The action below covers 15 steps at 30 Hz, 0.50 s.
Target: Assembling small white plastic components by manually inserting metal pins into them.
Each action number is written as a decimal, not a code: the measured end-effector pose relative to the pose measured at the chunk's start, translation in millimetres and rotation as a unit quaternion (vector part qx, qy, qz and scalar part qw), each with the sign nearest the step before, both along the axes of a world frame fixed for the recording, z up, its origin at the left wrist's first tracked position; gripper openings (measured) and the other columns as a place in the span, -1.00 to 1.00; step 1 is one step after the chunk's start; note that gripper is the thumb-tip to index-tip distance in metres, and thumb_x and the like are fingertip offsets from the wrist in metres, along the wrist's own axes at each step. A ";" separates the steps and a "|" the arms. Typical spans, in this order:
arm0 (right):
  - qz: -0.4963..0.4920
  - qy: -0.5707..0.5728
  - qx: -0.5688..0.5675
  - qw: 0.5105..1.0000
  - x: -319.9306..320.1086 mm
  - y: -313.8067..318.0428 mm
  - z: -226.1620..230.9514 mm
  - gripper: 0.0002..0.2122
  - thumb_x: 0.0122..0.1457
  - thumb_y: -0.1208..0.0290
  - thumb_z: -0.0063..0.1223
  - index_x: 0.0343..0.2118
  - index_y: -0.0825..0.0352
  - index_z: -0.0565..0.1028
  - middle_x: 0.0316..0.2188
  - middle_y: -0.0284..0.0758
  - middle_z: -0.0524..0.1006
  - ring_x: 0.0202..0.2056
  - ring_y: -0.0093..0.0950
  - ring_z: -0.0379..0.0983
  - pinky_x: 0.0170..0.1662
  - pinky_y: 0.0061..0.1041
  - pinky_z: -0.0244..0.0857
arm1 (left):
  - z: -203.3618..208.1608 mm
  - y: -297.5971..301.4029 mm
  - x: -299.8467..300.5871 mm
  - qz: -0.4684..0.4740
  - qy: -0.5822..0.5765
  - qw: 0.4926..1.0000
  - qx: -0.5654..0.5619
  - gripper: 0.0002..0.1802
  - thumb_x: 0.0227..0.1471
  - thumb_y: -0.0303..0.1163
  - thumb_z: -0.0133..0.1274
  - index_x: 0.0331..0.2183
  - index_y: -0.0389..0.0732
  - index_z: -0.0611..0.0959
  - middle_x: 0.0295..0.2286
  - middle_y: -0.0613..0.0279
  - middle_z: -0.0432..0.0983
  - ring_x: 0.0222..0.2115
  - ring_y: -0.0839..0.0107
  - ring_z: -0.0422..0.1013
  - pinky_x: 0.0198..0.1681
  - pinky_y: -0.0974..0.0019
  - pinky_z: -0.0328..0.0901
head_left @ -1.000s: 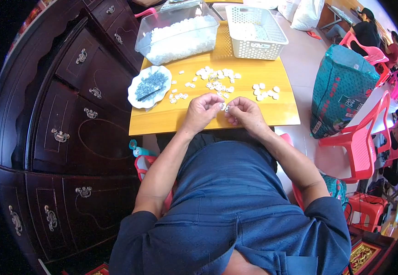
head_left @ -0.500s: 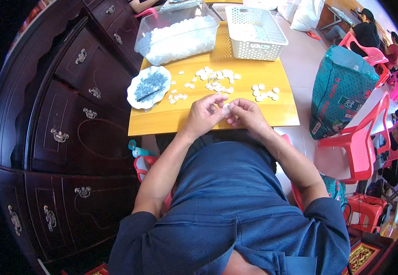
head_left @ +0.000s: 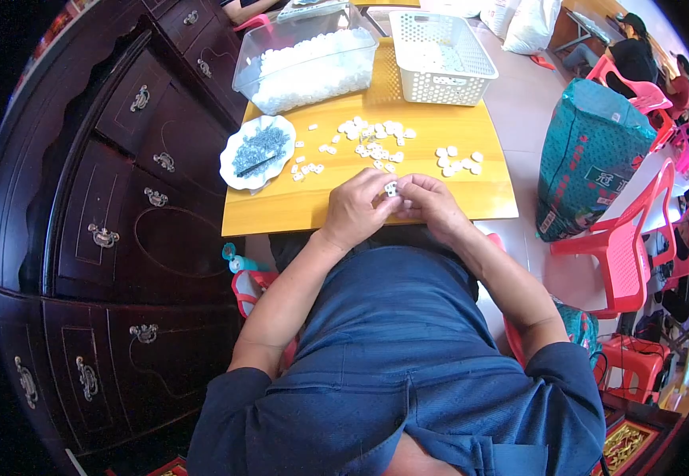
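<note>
Centrally, near tabletop (head_left: 297, 208) edge: small white piece (head_left: 391, 189) pinched between left hand (head_left: 358, 208) and right hand (head_left: 432, 205), fingertips meeting; loose white pieces (head_left: 372, 144) lie farther.

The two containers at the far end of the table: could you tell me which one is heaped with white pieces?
The clear plastic tub at the far left is heaped with white pieces. The white perforated basket to its right holds only a thin layer.
</note>
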State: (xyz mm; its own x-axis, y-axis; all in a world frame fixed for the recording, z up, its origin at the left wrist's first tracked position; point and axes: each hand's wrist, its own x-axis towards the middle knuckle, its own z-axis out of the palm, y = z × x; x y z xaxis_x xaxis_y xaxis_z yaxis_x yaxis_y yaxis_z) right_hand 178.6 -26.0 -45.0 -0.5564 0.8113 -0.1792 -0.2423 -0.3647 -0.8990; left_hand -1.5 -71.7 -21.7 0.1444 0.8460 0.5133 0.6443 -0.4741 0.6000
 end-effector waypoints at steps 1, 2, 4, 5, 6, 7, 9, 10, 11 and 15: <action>0.008 0.003 -0.019 1.000 0.8 0.1 1.1 -0.85 0.31 0.29 0.06 -0.29 0.27 0.52 -0.43 -0.44 0.57 -0.38 -0.65 0.51 -0.27 -0.63 0.43 | -0.2 0.1 -0.3 0.000 0.000 1.000 0.000 -0.67 -0.09 -0.40 0.29 -0.21 -0.24 0.67 -0.30 0.13 0.59 -0.40 0.21 0.56 -0.30 0.23 0.45; 0.008 0.004 -0.019 1.000 1.4 0.5 0.9 -0.85 0.31 0.29 0.06 -0.29 0.27 0.52 -0.43 -0.44 0.57 -0.38 -0.65 0.51 -0.27 -0.63 0.43 | -0.6 0.4 -0.6 -0.009 -0.002 1.000 0.006 -0.66 -0.09 -0.44 0.30 -0.19 -0.26 0.67 -0.29 0.13 0.59 -0.45 0.30 0.54 -0.36 0.30 0.44; 0.018 0.007 -0.023 1.000 3.0 1.5 0.2 -0.83 0.32 0.27 0.05 -0.29 0.27 0.52 -0.43 -0.43 0.57 -0.37 -0.63 0.54 -0.25 -0.60 0.46 | -0.1 0.2 -0.5 -0.019 -0.004 1.000 0.012 -0.64 -0.09 -0.49 0.31 -0.17 -0.28 0.66 -0.29 0.13 0.59 -0.51 0.39 0.53 -0.42 0.36 0.43; 0.017 0.007 -0.023 1.000 3.4 1.3 0.0 -0.83 0.32 0.27 0.05 -0.29 0.27 0.52 -0.43 -0.43 0.57 -0.37 -0.63 0.54 -0.25 -0.60 0.46 | 0.8 -0.5 -0.2 -0.019 -0.009 1.000 0.004 -0.66 -0.08 -0.45 0.30 -0.18 -0.28 0.66 -0.30 0.12 0.59 -0.49 0.31 0.54 -0.39 0.32 0.44; 0.017 0.003 -0.024 1.000 3.7 1.6 0.1 -0.82 0.32 0.27 0.05 -0.30 0.27 0.53 -0.43 -0.43 0.58 -0.37 -0.63 0.54 -0.25 -0.60 0.47 | 1.5 -0.7 0.1 -0.020 -0.014 1.000 -0.003 -0.67 -0.08 -0.42 0.28 -0.20 -0.27 0.66 -0.31 0.11 0.59 -0.46 0.24 0.55 -0.35 0.27 0.44; 0.018 -0.001 -0.025 1.000 4.2 1.6 0.1 -0.82 0.31 0.27 0.06 -0.31 0.27 0.53 -0.43 -0.42 0.58 -0.37 -0.62 0.54 -0.26 -0.60 0.47 | 1.2 -0.7 0.1 -0.021 -0.015 1.000 -0.003 -0.67 -0.08 -0.42 0.28 -0.20 -0.27 0.66 -0.31 0.11 0.59 -0.46 0.24 0.55 -0.35 0.27 0.44; 0.019 -0.002 -0.021 1.000 4.5 2.3 -1.8 -0.82 0.31 0.26 0.06 -0.32 0.27 0.54 -0.44 -0.43 0.58 -0.37 -0.62 0.54 -0.26 -0.60 0.47 | 0.4 -0.4 -0.6 -0.021 -0.015 1.000 -0.003 -0.66 -0.07 -0.42 0.29 -0.19 -0.27 0.66 -0.31 0.10 0.59 -0.47 0.25 0.55 -0.35 0.27 0.44; 0.020 -0.003 -0.017 1.000 4.2 2.9 -3.0 -0.81 0.31 0.26 0.07 -0.34 0.27 0.55 -0.44 -0.43 0.57 -0.37 -0.62 0.54 -0.26 -0.60 0.47 | 0.4 0.0 -0.8 -0.022 -0.015 1.000 -0.004 -0.66 -0.07 -0.42 0.29 -0.19 -0.27 0.66 -0.31 0.10 0.59 -0.47 0.25 0.55 -0.35 0.27 0.44; 0.020 -0.003 -0.018 1.000 4.0 3.1 -4.4 -0.81 0.31 0.26 0.07 -0.34 0.27 0.55 -0.44 -0.43 0.57 -0.37 -0.62 0.54 -0.26 -0.60 0.47 | 0.3 0.3 -0.9 -0.022 -0.010 1.000 -0.004 -0.66 -0.07 -0.42 0.28 -0.19 -0.28 0.66 -0.31 0.11 0.59 -0.47 0.25 0.55 -0.36 0.27 0.44; -0.003 0.005 -0.005 1.000 1.7 0.1 -2.3 -0.82 0.30 0.28 0.08 -0.35 0.28 0.56 -0.47 -0.44 0.56 -0.41 -0.64 0.51 -0.29 -0.62 0.44 | 3.9 -1.4 0.3 -0.017 -0.013 1.000 -0.015 -0.66 -0.07 -0.43 0.29 -0.18 -0.27 0.66 -0.30 0.11 0.59 -0.48 0.27 0.55 -0.37 0.28 0.44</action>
